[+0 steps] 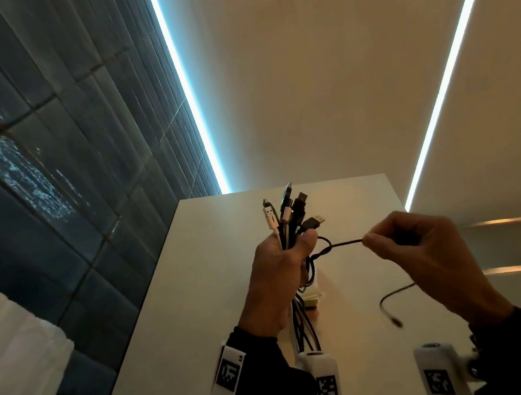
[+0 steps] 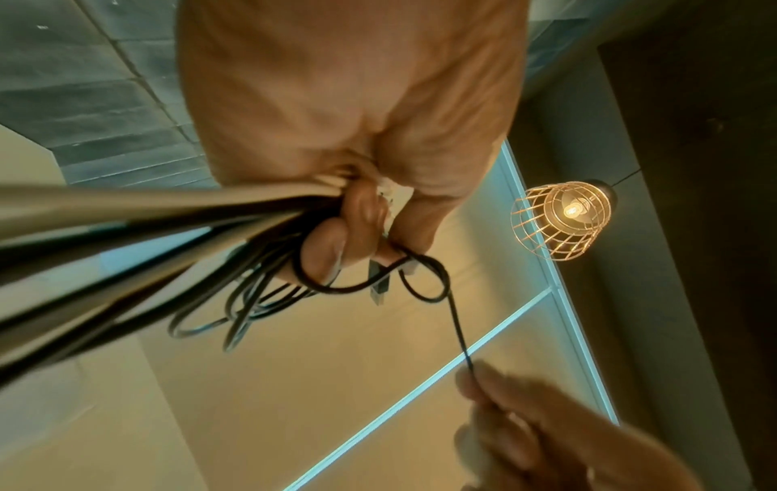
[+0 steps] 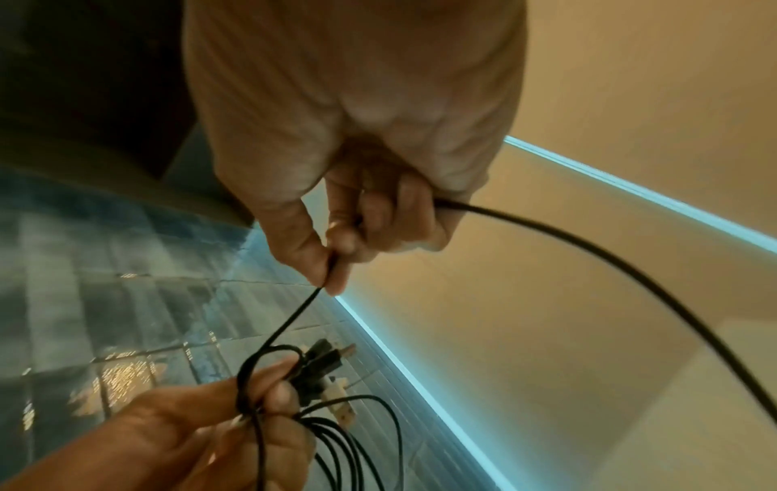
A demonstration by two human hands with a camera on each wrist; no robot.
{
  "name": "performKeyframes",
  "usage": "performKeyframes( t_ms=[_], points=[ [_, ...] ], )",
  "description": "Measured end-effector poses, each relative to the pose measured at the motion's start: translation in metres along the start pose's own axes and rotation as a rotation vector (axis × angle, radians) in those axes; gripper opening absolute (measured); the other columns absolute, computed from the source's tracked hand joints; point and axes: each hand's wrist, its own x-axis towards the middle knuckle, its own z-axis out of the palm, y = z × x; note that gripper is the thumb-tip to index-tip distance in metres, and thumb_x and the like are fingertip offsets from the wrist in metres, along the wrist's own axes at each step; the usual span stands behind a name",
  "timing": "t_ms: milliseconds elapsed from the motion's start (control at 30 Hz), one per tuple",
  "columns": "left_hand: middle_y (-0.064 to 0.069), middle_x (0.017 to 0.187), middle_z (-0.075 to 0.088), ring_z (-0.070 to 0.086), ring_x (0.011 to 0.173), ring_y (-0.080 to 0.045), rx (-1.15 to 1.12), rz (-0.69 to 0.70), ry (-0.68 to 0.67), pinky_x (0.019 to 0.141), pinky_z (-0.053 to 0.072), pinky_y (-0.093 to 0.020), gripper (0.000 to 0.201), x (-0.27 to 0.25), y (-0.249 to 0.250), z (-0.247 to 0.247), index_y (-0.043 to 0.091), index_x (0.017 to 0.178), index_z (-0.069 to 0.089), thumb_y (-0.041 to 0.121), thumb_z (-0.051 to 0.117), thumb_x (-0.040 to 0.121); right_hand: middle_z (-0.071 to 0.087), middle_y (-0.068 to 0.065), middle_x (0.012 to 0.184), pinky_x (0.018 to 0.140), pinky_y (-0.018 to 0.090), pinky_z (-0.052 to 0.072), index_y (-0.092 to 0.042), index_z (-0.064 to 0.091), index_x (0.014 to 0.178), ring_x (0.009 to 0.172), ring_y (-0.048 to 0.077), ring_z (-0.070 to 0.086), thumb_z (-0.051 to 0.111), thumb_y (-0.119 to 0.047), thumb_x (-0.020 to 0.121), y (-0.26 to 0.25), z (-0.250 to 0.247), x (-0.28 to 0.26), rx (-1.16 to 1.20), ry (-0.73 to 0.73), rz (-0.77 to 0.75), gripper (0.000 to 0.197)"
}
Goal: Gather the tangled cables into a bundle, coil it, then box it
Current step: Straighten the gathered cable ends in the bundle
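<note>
A bundle of black and white cables [image 1: 287, 227] with USB plugs at the upper ends is gripped upright in the left hand [image 1: 279, 274], whose fingers and thumb are curled round it above the pale, flat surface [image 1: 202, 312]. The plugs are fanned out above the fist, and the lower lengths are seen hanging down past the wrist, some in loose loops in the left wrist view. One thin black cable [image 1: 344, 244] is drawn out sideways from the bundle and pinched between the thumb and forefinger of the right hand [image 1: 426, 258], the other fingers being curled. A small loop of this cable is wound round the bundle just beside the left thumb. Its free end [image 1: 393, 318] is seen trailing below the right hand, clear of the surface. A small pale box [image 1: 314, 294] is partly hidden behind the bundle on the surface. Dark blue wall tiles [image 1: 21, 170] are lit by bright light strips [image 1: 190, 105].
</note>
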Motion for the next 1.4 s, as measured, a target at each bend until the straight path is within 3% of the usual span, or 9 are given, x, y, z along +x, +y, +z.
performKeyframes(
  t_ms=[200,333,533,600,733,1000,1133,1267,1400],
  points=[
    [0.013,0.056,0.049,0.047,0.056,-0.007,0.116,0.049,-0.039,0.061,0.043,-0.027,0.005,-0.004,-0.002,0.021,0.022,0.090,0.066,0.027,0.063,0.092,0.058,-0.007,0.060,0.055,0.012,0.042,-0.018,0.064,0.069,0.058,0.007,0.053,0.072,-0.017,0.079,-0.014,0.013,0.002,-0.411,-0.129,-0.190,0.013],
    [0.015,0.055,0.056,0.056,0.057,-0.003,0.102,0.047,-0.096,0.066,0.052,-0.028,0.016,-0.008,-0.004,0.024,0.016,0.096,0.066,0.030,0.059,0.094,0.060,-0.014,0.068,0.064,0.016,0.049,-0.019,0.068,0.080,0.064,0.001,0.060,0.071,-0.019,0.084,-0.004,0.027,0.001,-0.459,-0.248,-0.069,0.005],
    [0.003,0.057,0.040,0.040,0.049,-0.007,-0.006,0.043,-0.142,0.050,0.039,-0.017,0.022,-0.009,-0.004,0.019,0.012,0.079,0.052,0.026,0.056,0.095,0.061,0.012,0.065,0.045,0.032,0.048,-0.001,0.052,0.093,0.044,0.019,0.053,0.067,-0.011,0.086,0.028,0.033,-0.002,0.181,-0.164,0.460,0.020],
    [-0.005,0.063,0.041,0.041,0.056,-0.015,-0.033,0.033,-0.131,0.053,0.040,-0.021,0.021,-0.009,-0.005,0.019,0.013,0.080,0.053,0.026,0.056,0.095,0.060,0.013,0.077,0.041,0.028,0.043,0.001,0.051,0.100,0.045,0.018,0.049,0.056,-0.006,0.092,0.031,0.032,-0.003,0.384,-0.280,0.524,0.012],
    [-0.007,0.066,0.045,0.042,0.062,-0.023,-0.140,-0.046,-0.095,0.058,0.041,-0.030,0.022,-0.005,-0.009,0.015,0.011,0.086,0.056,0.032,0.060,0.092,0.045,0.006,0.062,0.039,0.022,0.029,-0.003,0.057,0.094,0.045,0.012,0.034,0.055,0.003,0.087,0.039,0.025,-0.005,0.627,-0.342,0.498,0.009],
    [0.000,0.057,0.036,0.029,0.050,-0.012,-0.122,-0.016,-0.067,0.050,0.029,-0.024,0.023,-0.005,-0.011,0.020,0.016,0.075,0.052,0.027,0.057,0.095,0.063,0.009,0.069,0.041,0.029,0.046,-0.011,0.059,0.085,0.041,0.015,0.051,0.071,-0.019,0.084,0.042,0.044,0.000,0.004,-0.153,0.378,0.014],
    [0.008,0.050,0.036,0.031,0.041,-0.005,-0.025,0.056,-0.045,0.044,0.030,-0.020,0.024,-0.008,-0.016,0.026,0.018,0.072,0.053,0.025,0.060,0.094,0.068,0.004,0.076,0.052,0.022,0.049,-0.012,0.056,0.081,0.061,0.012,0.064,0.070,-0.015,0.084,0.044,0.054,0.001,-0.165,-0.056,0.274,0.015],
    [0.011,0.046,0.041,0.037,0.042,-0.004,0.007,0.091,0.064,0.049,0.037,-0.023,0.017,-0.005,-0.019,0.019,0.020,0.079,0.062,0.031,0.063,0.091,0.049,0.007,0.052,0.038,0.025,0.035,-0.003,0.050,0.081,0.037,0.017,0.039,0.068,-0.019,0.086,0.047,0.043,-0.003,0.264,-0.230,0.369,0.025],
    [0.013,0.052,0.046,0.043,0.049,-0.004,-0.061,0.067,0.066,0.053,0.044,-0.021,0.015,-0.003,-0.018,0.018,0.019,0.082,0.064,0.031,0.062,0.090,0.051,0.010,0.069,0.040,0.025,0.022,-0.005,0.046,0.078,0.043,0.015,0.037,0.072,-0.015,0.077,0.041,0.038,-0.008,0.630,-0.284,0.327,0.028]
  ],
)
